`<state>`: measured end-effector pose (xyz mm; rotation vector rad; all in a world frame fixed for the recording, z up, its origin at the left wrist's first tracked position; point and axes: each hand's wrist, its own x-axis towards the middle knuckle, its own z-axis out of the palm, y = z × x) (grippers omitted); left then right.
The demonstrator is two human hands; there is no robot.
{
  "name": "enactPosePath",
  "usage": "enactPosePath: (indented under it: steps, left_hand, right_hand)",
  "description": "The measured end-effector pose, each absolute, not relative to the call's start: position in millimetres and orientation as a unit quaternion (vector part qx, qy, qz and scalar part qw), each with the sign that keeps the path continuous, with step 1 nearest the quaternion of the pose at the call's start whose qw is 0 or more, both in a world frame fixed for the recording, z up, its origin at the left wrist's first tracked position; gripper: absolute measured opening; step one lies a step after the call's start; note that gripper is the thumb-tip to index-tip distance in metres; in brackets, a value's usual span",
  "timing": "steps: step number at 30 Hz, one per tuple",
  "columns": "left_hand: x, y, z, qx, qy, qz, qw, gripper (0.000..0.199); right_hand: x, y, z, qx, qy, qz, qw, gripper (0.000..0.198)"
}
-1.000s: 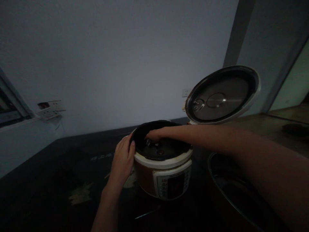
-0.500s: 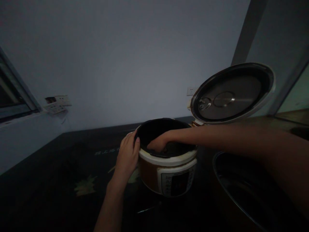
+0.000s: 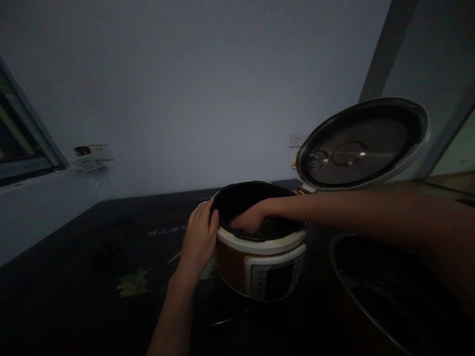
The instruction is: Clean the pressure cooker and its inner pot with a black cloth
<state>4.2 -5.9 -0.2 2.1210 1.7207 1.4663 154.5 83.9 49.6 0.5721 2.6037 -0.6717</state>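
Observation:
A brown and white electric cooker stands on the dark tabletop with its control panel towards me. Its round lid is hinged up at the back right, showing a metal inner plate. My left hand grips the cooker's left rim, with the thumb near the edge. Reaching in from the right, my right hand is down inside the dark inner pot. The fingers of that hand are bent downwards and their tips are hidden. What they touch or hold does not show in the dim light.
A large dark pot or basin with a pale rim sits at the lower right, partly under my right forearm. Wall sockets and a power strip are along the wall. A leaf pattern marks the table.
The view has shifted slightly, so everything appears a little further right. My left hand stays on the rim. Inside the pot, my right hand has moved only slightly, if at all.

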Motion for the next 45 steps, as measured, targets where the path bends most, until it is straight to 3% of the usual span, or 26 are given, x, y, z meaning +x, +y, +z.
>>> enactPosePath:
  steps: [5, 9, 15, 19, 27, 38, 45]
  left_hand:
    - [4, -6, -1, 0.681, 0.553, 0.479, 0.024, 0.048]
    - [3, -6, 0, 0.681, 0.55, 0.482, 0.032, 0.047]
    - [3, -5, 0, 0.684, 0.55, 0.478, 0.036, 0.048]
    - [3, -5, -1, 0.682, 0.553, 0.478, 0.032, 0.049]
    - [4, -6, 0, 0.681, 0.558, 0.473, 0.029, 0.05]
    - [2, -4, -2, 0.684, 0.555, 0.472, 0.023, 0.049]
    - [2, -3, -4, 0.681, 0.55, 0.483, 0.016, 0.048]
  right_hand:
    - [157, 103, 57, 0.253, 0.936, -0.163, 0.184, 0.052]
    - [163, 125, 58, 0.326, 0.93, -0.08, 0.154, 0.052]
    - [177, 135, 53, 0.402, 0.898, -0.028, 0.175, 0.048]
    - [181, 122, 63, 0.391, 0.901, -0.046, 0.182, 0.052]
    - [182, 58, 92, 0.229, 0.938, -0.166, 0.203, 0.061]
    - [192, 127, 68, 0.392, 0.902, -0.05, 0.171, 0.055]
    - [190, 70, 80, 0.243, 0.919, -0.19, 0.244, 0.057]
